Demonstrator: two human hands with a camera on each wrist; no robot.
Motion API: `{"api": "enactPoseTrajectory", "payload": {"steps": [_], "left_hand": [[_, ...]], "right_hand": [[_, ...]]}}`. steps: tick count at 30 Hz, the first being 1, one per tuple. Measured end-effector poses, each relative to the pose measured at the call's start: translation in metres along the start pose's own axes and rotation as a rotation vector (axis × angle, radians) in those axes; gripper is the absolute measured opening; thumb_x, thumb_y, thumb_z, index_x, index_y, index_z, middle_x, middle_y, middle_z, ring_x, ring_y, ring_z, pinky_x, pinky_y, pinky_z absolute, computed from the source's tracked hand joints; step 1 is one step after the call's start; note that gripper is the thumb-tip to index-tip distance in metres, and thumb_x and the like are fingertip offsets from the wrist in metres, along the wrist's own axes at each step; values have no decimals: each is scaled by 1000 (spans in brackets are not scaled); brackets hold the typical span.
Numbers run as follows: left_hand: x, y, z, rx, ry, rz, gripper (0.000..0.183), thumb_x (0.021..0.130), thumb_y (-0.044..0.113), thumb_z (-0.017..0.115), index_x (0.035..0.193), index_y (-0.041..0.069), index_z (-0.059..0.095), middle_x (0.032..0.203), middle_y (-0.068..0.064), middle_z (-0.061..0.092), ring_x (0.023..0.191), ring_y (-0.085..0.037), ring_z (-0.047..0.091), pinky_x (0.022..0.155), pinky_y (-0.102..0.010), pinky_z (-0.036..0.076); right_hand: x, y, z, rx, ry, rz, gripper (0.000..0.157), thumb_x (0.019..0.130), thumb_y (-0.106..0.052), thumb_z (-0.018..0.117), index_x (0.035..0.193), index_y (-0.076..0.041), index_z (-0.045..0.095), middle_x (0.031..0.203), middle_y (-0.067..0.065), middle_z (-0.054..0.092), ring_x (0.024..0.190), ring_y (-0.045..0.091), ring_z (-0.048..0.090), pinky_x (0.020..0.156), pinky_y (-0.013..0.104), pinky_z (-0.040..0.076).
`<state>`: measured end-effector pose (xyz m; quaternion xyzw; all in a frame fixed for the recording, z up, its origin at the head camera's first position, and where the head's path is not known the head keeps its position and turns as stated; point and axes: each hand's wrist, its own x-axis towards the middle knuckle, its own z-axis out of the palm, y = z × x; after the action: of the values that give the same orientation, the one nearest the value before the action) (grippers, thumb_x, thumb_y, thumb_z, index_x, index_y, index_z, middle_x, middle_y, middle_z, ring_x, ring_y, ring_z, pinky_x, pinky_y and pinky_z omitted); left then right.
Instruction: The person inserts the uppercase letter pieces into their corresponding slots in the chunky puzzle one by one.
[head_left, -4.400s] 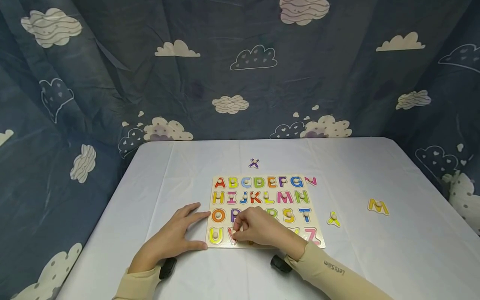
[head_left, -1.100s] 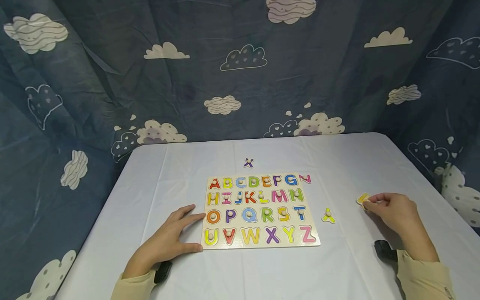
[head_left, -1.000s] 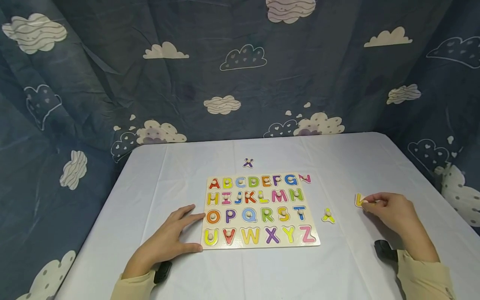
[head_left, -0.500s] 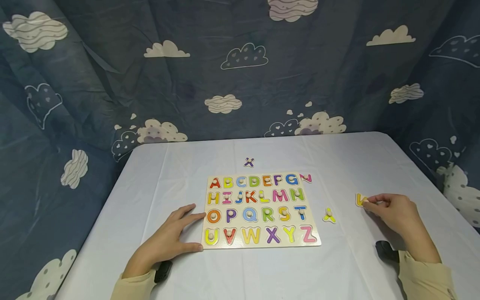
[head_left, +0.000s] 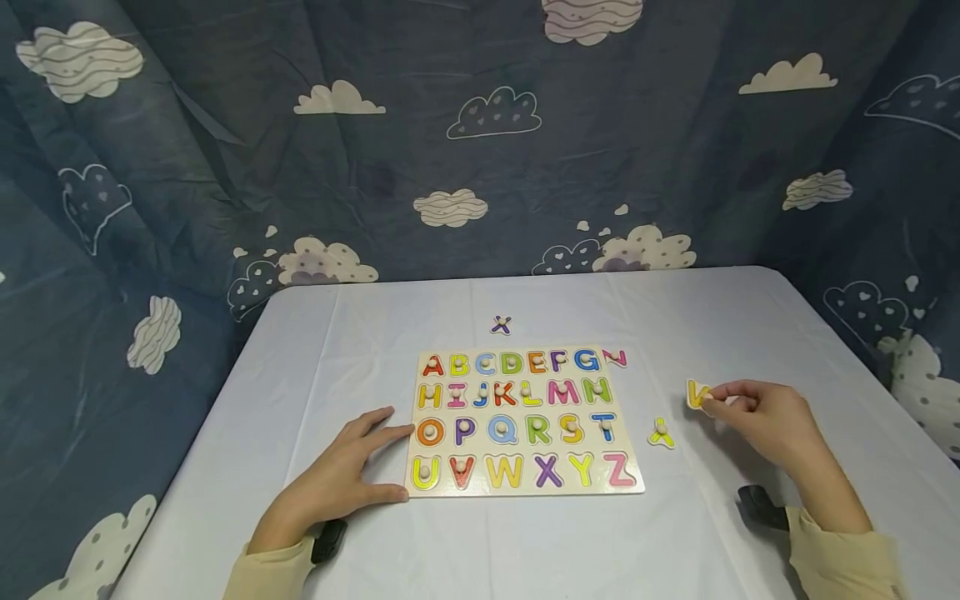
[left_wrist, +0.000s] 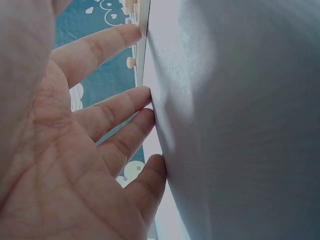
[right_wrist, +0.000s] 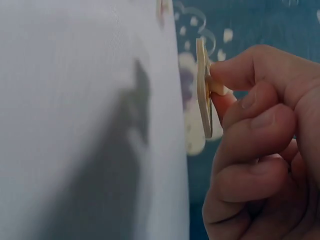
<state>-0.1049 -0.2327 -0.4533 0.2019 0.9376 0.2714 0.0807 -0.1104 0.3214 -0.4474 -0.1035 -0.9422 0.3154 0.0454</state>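
My right hand [head_left: 776, 421] pinches the knob of a yellow letter W puzzle piece [head_left: 693, 392] between thumb and forefinger, right of the board. In the right wrist view that wooden piece [right_wrist: 202, 95] is seen edge-on, lifted off the cloth, with the other fingers curled. The alphabet puzzle board [head_left: 480, 451] lies mid-table; A through V carry knobbed letters, while the W, X, Y and Z places show only printed letters. Spread and fairly straight, my left hand [head_left: 330, 479] touches the board's left edge with thumb and forefinger; its fingertips [left_wrist: 145, 95] rest by that edge.
A purple X piece [head_left: 501, 325] lies behind the board. A pink Z-shaped piece [head_left: 614, 358] lies at its back right corner. To its right is a yellow Y piece [head_left: 661, 435], between board and right hand. White cloth covers the table [head_left: 525, 550]; a dark cloud-print curtain [head_left: 420, 150] hangs behind.
Since the first frame, my right hand has left the V piece in the board and taken hold of the yellow W piece. It has lately carried it slightly left. The left hand stays put.
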Motion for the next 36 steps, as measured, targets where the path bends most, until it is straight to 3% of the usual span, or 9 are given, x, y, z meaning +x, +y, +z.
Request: {"api": "enactPoseTrajectory", "payload": {"steps": [15,26,36], "left_hand": [[1,0,0,6,1,8,84,77,48,95,151,24,64,168,-18,43,154,-45,40,121,-66,40],[1,-2,0,2,-1,-4,83,78,46,95,151,24,64,169,-17,42,155,-44,39,122,-65,40],[0,1,0,-3,-8,-13,85,76,49,95,151,24,64,168,-17,43,155,-45,40,122,-66,40]], "right_hand": [[-25,-78,36,153,-306,-125,27,92,-24,83,105,-2,73,65,-3,50,57,9,40,49,24,30],[-40,-112,80,305,-492,-193,17,89,-17,83,95,-6,72,63,-5,47,52,6,40,46,20,32],[-46,-145,107,296,-552,-324,13,85,-14,84,89,-9,73,61,-7,48,55,3,41,51,18,30]]}}
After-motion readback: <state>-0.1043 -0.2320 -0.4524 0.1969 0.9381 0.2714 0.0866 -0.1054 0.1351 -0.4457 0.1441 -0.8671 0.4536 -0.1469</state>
